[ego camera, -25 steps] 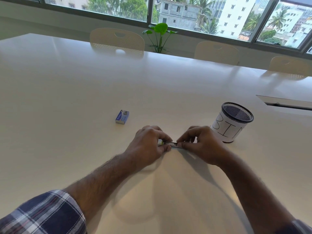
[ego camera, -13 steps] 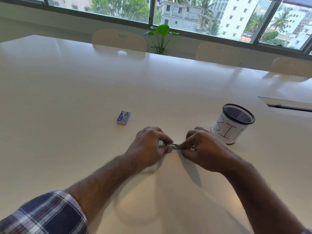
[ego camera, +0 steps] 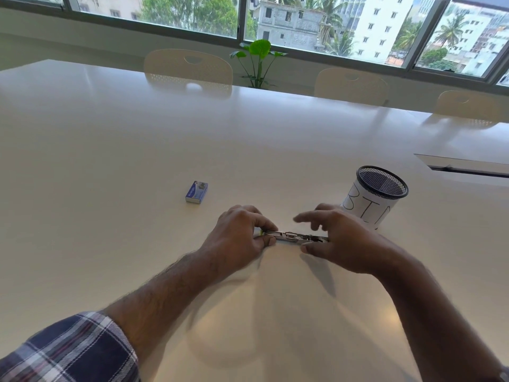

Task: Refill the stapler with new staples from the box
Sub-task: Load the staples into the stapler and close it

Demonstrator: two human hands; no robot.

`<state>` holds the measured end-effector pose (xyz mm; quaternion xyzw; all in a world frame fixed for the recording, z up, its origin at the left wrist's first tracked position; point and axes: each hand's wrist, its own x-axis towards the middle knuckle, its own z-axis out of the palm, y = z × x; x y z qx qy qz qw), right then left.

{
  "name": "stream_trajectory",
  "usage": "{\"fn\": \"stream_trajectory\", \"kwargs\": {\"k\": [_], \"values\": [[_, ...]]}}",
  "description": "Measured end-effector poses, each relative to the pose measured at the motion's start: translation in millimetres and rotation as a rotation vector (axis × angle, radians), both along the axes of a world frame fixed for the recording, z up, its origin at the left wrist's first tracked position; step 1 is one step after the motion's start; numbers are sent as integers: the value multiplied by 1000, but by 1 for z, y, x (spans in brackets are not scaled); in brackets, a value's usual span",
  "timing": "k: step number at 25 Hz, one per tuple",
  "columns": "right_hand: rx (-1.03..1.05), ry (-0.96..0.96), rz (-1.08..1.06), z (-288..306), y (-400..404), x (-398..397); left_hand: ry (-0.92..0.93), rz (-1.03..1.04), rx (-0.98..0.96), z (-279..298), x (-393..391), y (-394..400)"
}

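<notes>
**Stapler opened on table, staples not yet fetched**

Small blue-and-white cardboard staple box lies closed, well apart at the left on the glossy white table. Left hand pinches the left end of the slim silver metal stapler, lying flat between both hands. Right hand: thumb on the right end, fingers spread loose above it. Black mesh cup labelled BIN just beyond. Step looks like opening the magazine; next, reach for the box.
</notes>
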<state>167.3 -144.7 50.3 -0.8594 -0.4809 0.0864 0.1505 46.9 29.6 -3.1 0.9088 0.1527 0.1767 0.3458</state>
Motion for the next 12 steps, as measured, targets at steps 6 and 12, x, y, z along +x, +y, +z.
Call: {"fn": "stream_trajectory", "kwargs": {"k": [6,12], "values": [[-187,-58,-116,1,-10,14,7,-12,12,-1,0,1],[-57,111,-161,9,-16,17,-8,0,7,-3,0,1]]}}
